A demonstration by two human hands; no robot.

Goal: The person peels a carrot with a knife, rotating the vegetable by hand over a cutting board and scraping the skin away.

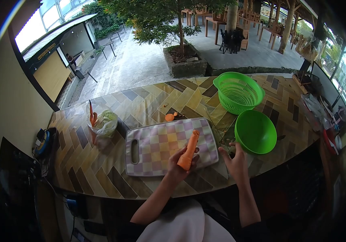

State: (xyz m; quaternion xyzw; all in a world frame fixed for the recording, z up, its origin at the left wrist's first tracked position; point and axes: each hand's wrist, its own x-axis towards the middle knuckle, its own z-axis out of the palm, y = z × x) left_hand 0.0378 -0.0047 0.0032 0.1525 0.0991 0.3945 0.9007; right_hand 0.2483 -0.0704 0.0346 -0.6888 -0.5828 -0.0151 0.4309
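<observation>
My left hand is closed around a peeled orange carrot, which points up and away over the near right part of a checkered cutting board. To the right of the board is my right hand, thumb and fingers apart, just in front of a green bowl. Small dark bits lie near its fingertips, too small to name. Cut carrot pieces rest on the table just beyond the board's far edge.
A green colander stands behind the bowl, touching or almost touching it. On the left, a clear plastic bag holds pale green scraps, with reddish-orange pieces beside it. Plastic packets lie at the table's right end. The patterned table curves toward me.
</observation>
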